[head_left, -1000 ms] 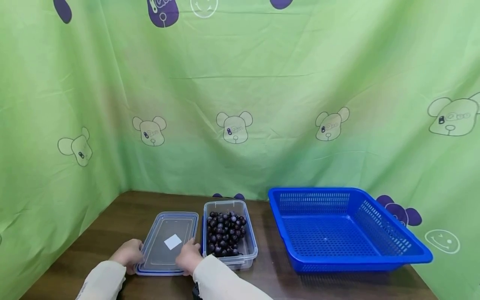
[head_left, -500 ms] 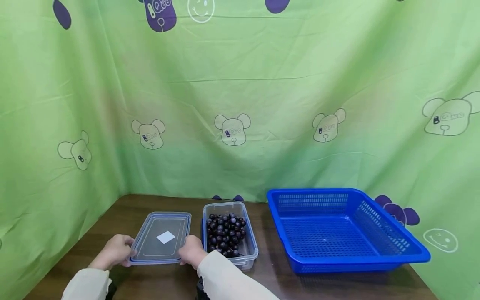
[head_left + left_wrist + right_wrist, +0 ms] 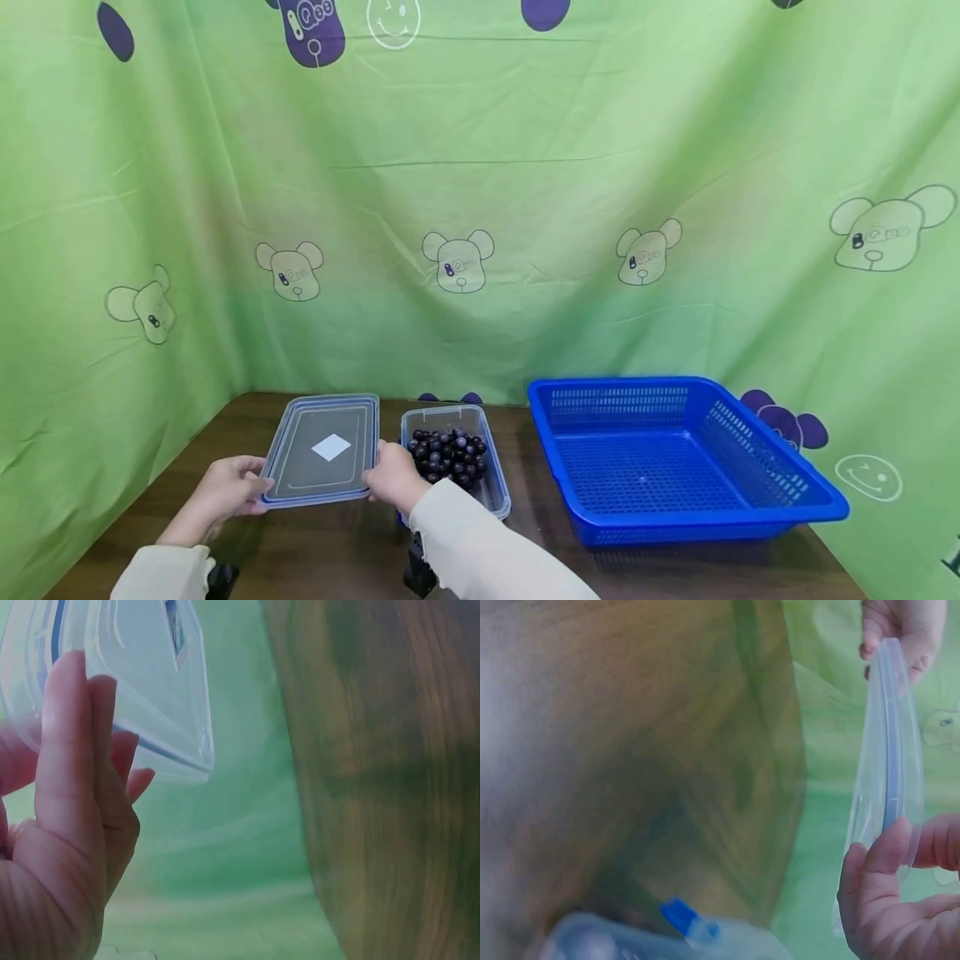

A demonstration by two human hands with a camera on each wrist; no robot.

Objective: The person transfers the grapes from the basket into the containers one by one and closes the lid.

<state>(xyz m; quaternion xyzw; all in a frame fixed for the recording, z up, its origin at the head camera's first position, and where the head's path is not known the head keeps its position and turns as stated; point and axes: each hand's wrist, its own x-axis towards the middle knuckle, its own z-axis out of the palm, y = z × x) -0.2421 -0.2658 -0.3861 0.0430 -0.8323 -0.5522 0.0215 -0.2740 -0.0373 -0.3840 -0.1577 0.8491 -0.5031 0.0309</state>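
Observation:
Both hands hold a clear plastic lid (image 3: 324,450) with a blue seal and a white square label, raised above the table. My left hand (image 3: 227,490) pinches its near left corner, fingers under the edge in the left wrist view. On the right edge, my right hand (image 3: 395,477) grips the lid between thumb and fingers; the right wrist view shows the lid edge-on. Just right of it stands a clear plastic container (image 3: 497,492) holding dark grapes (image 3: 448,454). The right hand and sleeve cover the container's near left part.
A large blue plastic basket (image 3: 693,518) with slotted walls stands on the right of the brown wooden table (image 3: 330,550). A green printed curtain (image 3: 465,342) hangs behind and along the left side. A blue clip (image 3: 679,916) shows on the container in the right wrist view.
The lid has risen off the table between both hands, moving up and slightly left, away from the grape container. The container and basket have stayed in place; the head view has shifted slightly.

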